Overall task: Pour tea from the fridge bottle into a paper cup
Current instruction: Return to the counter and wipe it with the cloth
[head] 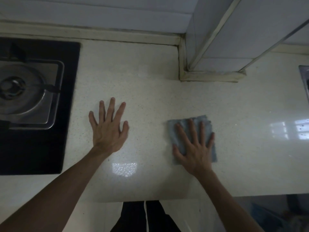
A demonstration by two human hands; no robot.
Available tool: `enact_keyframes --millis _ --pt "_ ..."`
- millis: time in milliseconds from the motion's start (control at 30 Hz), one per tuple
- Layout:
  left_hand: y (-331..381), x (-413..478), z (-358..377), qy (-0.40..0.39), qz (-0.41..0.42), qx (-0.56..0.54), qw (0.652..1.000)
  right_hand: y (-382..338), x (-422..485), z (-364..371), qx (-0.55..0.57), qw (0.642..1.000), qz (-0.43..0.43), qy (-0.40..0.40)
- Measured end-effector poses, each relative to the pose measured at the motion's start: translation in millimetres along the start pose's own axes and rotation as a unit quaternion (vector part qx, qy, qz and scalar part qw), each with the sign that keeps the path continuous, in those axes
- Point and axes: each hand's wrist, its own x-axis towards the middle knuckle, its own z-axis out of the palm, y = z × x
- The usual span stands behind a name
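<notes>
Head view. Left hand (108,129) flat on the cream speckled stone countertop (150,77), palm down, fingers straight and spread apart, holding nothing. Right hand (194,146) presses flat on a folded grey-blue cloth (207,122), fingers straight and apart, not curled round it. Hands well apart, bare counter between them.

Tea bottle and paper cup: cannot tell where they are from this view.

Left: black glass hob (70,114) set into the counter, with a round steel burner (25,91) on a steel plate. Left hand is just right of the hob edge.

Far right: white tiled column (217,47) juts out onto the counter. Its near corner is beyond the cloth.

Right edge: metal-rimmed fixture (305,77), cut off, cannot tell what.

The counter's near edge runs below both wrists. Dark trousers (133,218) show under it.
</notes>
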Motion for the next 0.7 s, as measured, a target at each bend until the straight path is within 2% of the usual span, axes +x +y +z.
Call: enact_keyframes --millis 200,333,433,700 --pt "-0.4 -1.4 -0.1 0.001 0.000 -0.005 1.000 100.3 5.2 -18.2 0.041 0.985 0.165 0.022" --pt "0.8 -0.4 0.0 0.002 -0.005 -0.005 1.000 103.1 10.7 -20.3 0.049 0.976 0.210 0.030" --pt "1.2 -0.3 -0.1 0.001 -0.007 -0.003 1.000 63.1 7.9 -13.1 0.052 0.981 0.185 0.030" --pt "0.1 -0.2 2.3 0.008 -0.004 -0.001 1.000 -91.6 -1.2 17.2 0.021 0.999 0.019 0.020"
